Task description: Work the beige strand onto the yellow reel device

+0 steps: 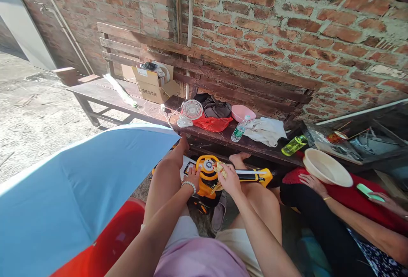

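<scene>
So, a crumpled yellowish cloth (220, 169) is pinched in the right hand (230, 180), fingers closed round it, and it's held up at the near-right side of the steering wheel (207, 164). The left hand (191, 178) is laid on the yellow-and-black ride-on toy (207, 188), just left of the wheel; whether anything is actually gripped there can't be told, tbh.

For working cloth on a wheel like that, a small bunched pad is probably best, with the loose tail tucked up, since some of it seems to hang below the right hand. Pressure should be kept light and followed round the rim, and the body is best braced by the left hand so nothing swivels.

As for placement: the toy sits between the knees, right under and between both hands, with the wheel in the gap. A black bar (252, 175) with a yellow end sticks out to the right, past the right hand.
</scene>
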`<state>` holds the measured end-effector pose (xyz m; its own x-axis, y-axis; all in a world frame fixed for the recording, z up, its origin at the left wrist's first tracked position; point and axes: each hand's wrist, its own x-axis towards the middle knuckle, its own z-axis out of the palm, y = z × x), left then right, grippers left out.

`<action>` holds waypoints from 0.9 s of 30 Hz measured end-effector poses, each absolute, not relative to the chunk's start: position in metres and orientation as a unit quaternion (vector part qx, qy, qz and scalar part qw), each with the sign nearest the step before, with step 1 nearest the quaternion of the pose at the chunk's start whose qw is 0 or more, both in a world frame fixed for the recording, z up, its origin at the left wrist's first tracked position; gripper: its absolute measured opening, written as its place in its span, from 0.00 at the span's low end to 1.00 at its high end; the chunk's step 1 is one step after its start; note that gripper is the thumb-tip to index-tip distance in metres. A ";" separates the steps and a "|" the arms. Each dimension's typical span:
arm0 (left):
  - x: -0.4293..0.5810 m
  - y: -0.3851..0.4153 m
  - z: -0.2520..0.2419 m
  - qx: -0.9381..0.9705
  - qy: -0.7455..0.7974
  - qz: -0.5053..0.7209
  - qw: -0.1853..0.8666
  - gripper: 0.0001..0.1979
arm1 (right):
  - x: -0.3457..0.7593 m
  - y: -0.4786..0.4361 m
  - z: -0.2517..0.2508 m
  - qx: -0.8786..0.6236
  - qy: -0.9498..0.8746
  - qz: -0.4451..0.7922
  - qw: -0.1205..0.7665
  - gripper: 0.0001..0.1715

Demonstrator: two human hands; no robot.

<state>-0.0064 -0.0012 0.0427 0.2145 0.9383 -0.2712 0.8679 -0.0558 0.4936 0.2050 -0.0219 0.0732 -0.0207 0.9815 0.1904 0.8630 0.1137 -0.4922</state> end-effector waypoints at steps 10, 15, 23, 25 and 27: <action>-0.005 0.002 0.031 0.739 0.615 -0.089 0.261 0.57 | 0.242 0.003 0.073 -0.707 -0.649 0.027 0.280 0.25; -0.008 -0.001 0.026 0.759 0.610 -0.110 0.202 0.52 | 0.208 0.002 0.058 -0.691 -0.705 0.064 0.146 0.23; -0.017 -0.005 0.026 0.776 0.589 -0.089 0.207 0.50 | 0.179 0.007 0.071 -0.710 -0.704 0.036 0.006 0.23; -0.016 -0.006 0.026 0.774 0.590 -0.081 0.216 0.49 | 0.180 0.013 0.075 -0.704 -0.709 0.037 0.017 0.25; -0.015 -0.007 0.024 0.771 0.592 -0.073 0.222 0.48 | 0.178 0.019 0.076 -0.697 -0.716 0.033 0.022 0.25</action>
<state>-0.0151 -0.0066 0.0243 0.2880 0.8808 -0.3758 0.9457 -0.1997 0.2565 0.1775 0.0194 0.0760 -0.0269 0.9995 -0.0138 0.9966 0.0257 -0.0778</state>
